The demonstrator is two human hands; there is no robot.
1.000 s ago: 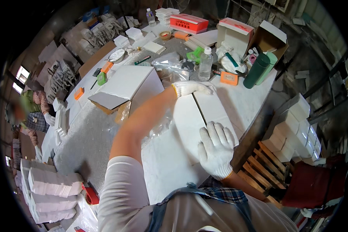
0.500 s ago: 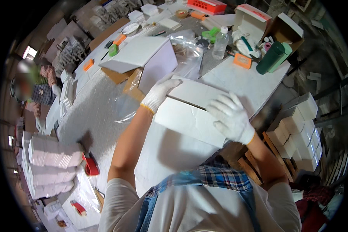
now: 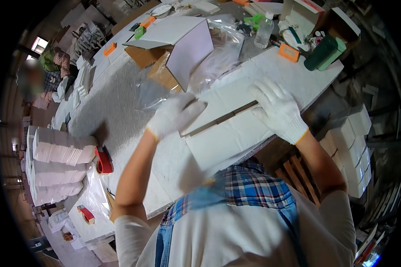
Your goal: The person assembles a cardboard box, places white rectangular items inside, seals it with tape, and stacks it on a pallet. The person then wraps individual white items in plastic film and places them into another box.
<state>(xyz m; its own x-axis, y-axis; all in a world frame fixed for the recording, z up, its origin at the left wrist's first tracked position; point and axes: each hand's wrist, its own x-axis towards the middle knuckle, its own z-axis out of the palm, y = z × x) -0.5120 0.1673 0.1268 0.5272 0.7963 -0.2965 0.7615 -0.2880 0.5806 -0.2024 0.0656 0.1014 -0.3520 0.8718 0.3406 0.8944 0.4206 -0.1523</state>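
A white cardboard box [image 3: 229, 138] lies in front of me on the table, its two long top flaps folded in with a narrow dark gap between them. My left hand [image 3: 173, 116], in a white knit glove, is at the box's left end with its fingers stretched over the far flap. My right hand [image 3: 278, 110], gloved the same way, lies on the right end with fingers extended and thumb apart. Behind the box, a larger white carton [image 3: 189, 55] with brown insides stands with its flaps up beside crumpled clear plastic [image 3: 218, 69].
Stacked white sheets [image 3: 60, 149] and a red tape dispenser [image 3: 103, 161] are at left. At back right stand a clear bottle [image 3: 264, 31], a dark green bottle [image 3: 321, 52] and an orange box [image 3: 288, 52]. White boxes [image 3: 354, 151] are piled at right. Another person [image 3: 53, 75] works far left.
The white box has turned counterclockwise, its right end swinging away from me. My left hand has come nearer, and my right hand has shifted toward the far right end. The view has shifted too.
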